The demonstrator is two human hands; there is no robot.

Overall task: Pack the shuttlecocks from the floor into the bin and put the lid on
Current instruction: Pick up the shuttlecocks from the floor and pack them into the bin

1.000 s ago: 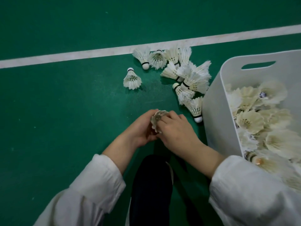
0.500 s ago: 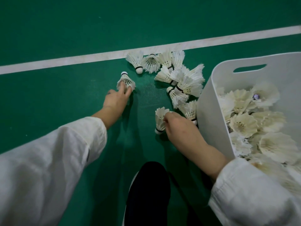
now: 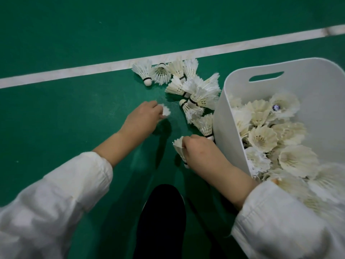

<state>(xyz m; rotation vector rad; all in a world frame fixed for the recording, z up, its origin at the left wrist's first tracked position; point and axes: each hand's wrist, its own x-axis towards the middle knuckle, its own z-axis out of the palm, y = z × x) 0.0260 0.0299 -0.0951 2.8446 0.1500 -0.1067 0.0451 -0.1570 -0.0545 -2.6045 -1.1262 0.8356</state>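
- The left hand (image 3: 143, 118) is pinching a blurred shuttlecock (image 3: 165, 111) by its feathers, over the green floor (image 3: 56, 113).
- The right hand (image 3: 203, 152) is gripping a second shuttlecock (image 3: 178, 146), cork end pointing down.
- Loose shuttlecocks (image 3: 201, 96) are lying on the floor between the white line (image 3: 74, 71) and the bin.
- The white bin (image 3: 222, 118) is standing at right, holding many packed shuttlecocks (image 3: 263, 138).

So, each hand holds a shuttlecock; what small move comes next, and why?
Probably move the right hand over the white plastic bin and release its white feather shuttlecock: its grip is full, the open bin stands just beside it.
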